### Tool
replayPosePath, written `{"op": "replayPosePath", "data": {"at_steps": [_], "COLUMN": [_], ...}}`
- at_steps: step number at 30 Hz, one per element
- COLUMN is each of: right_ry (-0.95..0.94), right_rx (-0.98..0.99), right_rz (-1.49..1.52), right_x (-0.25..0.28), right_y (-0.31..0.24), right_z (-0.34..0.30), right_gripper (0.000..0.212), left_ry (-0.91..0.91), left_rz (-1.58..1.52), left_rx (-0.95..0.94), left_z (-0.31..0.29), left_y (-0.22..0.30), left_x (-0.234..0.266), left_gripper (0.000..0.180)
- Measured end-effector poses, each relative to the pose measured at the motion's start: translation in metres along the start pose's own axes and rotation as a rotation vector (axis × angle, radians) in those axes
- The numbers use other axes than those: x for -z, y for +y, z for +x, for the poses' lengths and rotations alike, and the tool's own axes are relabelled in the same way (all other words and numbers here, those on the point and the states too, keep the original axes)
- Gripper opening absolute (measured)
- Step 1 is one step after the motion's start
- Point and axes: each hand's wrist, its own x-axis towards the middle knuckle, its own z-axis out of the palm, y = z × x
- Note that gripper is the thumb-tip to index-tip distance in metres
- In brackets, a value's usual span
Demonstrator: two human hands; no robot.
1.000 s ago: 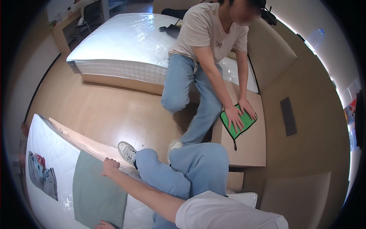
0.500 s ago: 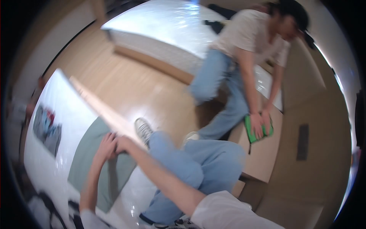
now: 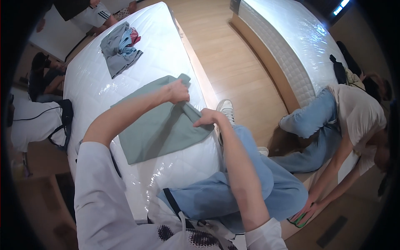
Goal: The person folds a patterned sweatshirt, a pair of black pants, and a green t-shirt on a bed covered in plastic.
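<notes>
A grey-green piece of fabric (image 3: 152, 135), perhaps a garment, lies spread on a plastic-wrapped white mattress (image 3: 162, 46). My left hand (image 3: 178, 91) is closed around its far edge, bunching up a corner. Closer to me, my right hand (image 3: 208, 118) pinches the same right-hand edge between thumb and fingers. Between the two hands that edge is raised and rolled over, and a shadow falls across the fabric.
Crumpled grey, blue and red clothes (image 3: 121, 48) lie farther up the mattress. A second wrapped mattress (image 3: 287, 41) stands across the wooden floor (image 3: 233, 62). At right a person (image 3: 358, 112) bends over a green cloth (image 3: 301, 218). Other people are at upper left.
My view has swung, so the mattress now sits more centrally. My hands, close together before, have moved apart along the fabric's edge, which is now lifted. The other person leans lower.
</notes>
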Motion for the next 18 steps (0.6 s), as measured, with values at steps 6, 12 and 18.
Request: {"op": "replayPosePath", "data": {"at_steps": [6,12,18], "right_ry": [-0.142,-0.204,-0.282], "right_rx": [-0.015,0.049,0.011], "right_rz": [0.078,0.131,0.283], "right_x": [0.017,0.021,0.02], "right_y": [-0.023,-0.031,-0.038], "right_z": [-0.023,-0.015,-0.017], "right_gripper": [0.067,0.064,0.052], "left_ry": [0.217,-0.002,-0.021], "left_rz": [-0.237,-0.01,-0.389], "left_rx": [0.057,0.099,0.282], "left_z": [-0.02,-0.056,-0.123], "left_y": [-0.006,-0.032,-0.046], "left_x": [-0.015,-0.001,-0.003], "left_gripper": [0.012,0.01,0.02]}}
